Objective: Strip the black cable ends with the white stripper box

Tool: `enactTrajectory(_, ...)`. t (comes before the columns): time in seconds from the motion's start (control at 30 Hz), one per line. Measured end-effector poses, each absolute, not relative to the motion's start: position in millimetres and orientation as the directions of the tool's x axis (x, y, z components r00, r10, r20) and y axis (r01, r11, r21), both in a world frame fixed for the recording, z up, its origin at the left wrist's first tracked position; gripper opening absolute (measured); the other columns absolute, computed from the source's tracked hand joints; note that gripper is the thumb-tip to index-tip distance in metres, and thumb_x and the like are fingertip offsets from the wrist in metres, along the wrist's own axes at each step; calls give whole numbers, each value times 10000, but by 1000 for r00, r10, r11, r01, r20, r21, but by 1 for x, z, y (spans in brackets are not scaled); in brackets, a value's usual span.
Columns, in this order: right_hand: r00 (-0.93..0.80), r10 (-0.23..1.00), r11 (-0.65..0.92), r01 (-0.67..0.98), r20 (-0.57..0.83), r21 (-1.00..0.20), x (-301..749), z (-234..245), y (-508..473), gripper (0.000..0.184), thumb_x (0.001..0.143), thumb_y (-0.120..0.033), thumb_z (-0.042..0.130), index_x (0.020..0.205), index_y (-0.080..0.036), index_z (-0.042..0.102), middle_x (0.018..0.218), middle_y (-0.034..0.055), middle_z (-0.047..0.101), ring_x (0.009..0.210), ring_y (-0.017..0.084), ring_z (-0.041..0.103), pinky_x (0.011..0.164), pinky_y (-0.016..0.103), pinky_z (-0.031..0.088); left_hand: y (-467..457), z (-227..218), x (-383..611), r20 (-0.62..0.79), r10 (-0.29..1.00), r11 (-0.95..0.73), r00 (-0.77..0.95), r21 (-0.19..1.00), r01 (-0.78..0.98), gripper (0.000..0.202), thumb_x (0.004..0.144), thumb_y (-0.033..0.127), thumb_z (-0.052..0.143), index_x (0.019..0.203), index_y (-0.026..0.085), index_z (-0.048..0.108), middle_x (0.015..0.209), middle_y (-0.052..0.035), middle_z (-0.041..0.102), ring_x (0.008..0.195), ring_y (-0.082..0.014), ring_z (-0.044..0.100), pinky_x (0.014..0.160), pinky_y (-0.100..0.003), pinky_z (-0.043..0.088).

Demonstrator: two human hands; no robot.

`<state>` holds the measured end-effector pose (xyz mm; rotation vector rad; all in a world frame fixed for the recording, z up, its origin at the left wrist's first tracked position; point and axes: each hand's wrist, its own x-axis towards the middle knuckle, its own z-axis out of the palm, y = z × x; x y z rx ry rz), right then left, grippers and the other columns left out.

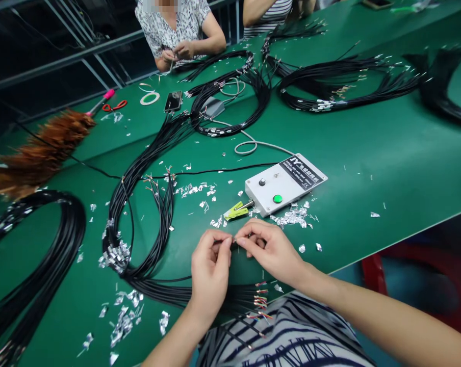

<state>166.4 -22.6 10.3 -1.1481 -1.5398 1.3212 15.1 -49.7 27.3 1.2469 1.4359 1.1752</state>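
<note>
My left hand (211,267) is closed in a pinch on a thin black cable (179,279), which runs in from the bundle on the left. The fingertips of my right hand (269,250) meet it at the cable's tip, closed on the end; the fine detail there is too small to make out. Below my hands lies a bundle of black cables (161,290), its stripped ends (260,300) showing coloured wires. Just beyond my fingers stands a white control box (269,186) with a green button, a yellow-green clip (237,210) at its front.
Foil scraps (125,318) litter the green table (368,168). Coiled black cables (73,224) lie on the left, with more coils (310,104) farther back. A brown feather duster (43,150), red scissors (114,106) and a phone (173,101) lie beyond. Two other people sit opposite.
</note>
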Motion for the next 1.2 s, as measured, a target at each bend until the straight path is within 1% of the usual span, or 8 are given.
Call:
enactTrajectory(0.1,-332,914,361,399,234,-843,178,15,-20,158,959,-252,526,957,-175,664,918,63,669,761,157,629,651,280,484,-47,27,15,-67,987,82,-146,992,95,114,864,263,615,802,168,599,644,28,533,490,-78,457,457,-188,385)
enactTrajectory(0.2,-476,798,600,572,369,-560,181,23,-15,215,962,-323,560,1026,-148,665,988,101,695,879,210,634,714,320,457,-46,25,14,-48,991,65,-128,988,138,101,873,250,599,808,172,598,670,18,551,516,-90,476,475,-196,400)
enactTrajectory(0.27,-574,702,711,591,420,-380,180,26,-10,219,973,-321,550,922,-161,691,889,68,711,814,195,625,688,317,398,-47,24,12,41,996,-19,-83,968,250,98,890,218,572,806,178,603,719,-2,575,601,-114,531,538,-212,438)
enactTrajectory(0.37,-681,578,813,530,449,-241,181,25,0,277,1006,-237,489,839,-183,703,773,17,713,735,155,602,666,318,319,-47,23,7,186,982,-177,16,905,387,127,904,179,544,792,186,605,785,-26,596,719,-143,576,621,-232,468)
enactTrajectory(0.57,-689,628,765,633,362,-119,190,30,28,131,937,-256,624,1009,-173,696,1018,57,743,941,209,593,726,337,292,-35,18,1,71,991,-31,-117,948,318,103,892,241,567,819,182,609,748,-19,589,628,-126,545,536,-216,424)
enactTrajectory(0.63,-698,662,739,669,273,-81,187,34,38,190,894,-235,681,1067,-156,671,1107,78,724,1008,229,571,758,346,291,-28,16,1,3,987,38,-163,967,250,121,858,283,605,799,177,600,680,0,570,558,-110,504,485,-202,384)
enactTrajectory(0.8,-719,689,722,692,92,-7,175,35,53,82,887,-105,626,893,-171,674,890,53,724,910,229,556,725,348,249,-15,9,3,-99,975,127,-201,983,135,199,797,348,654,752,179,558,525,58,458,447,-81,397,419,-181,293)
enactTrajectory(1.2,-699,682,712,702,217,25,173,31,54,143,868,-91,593,777,-185,649,741,37,685,811,216,520,751,370,226,-6,-3,11,-94,965,144,-243,970,196,187,813,337,607,731,190,525,520,57,464,450,-87,410,433,-193,287)
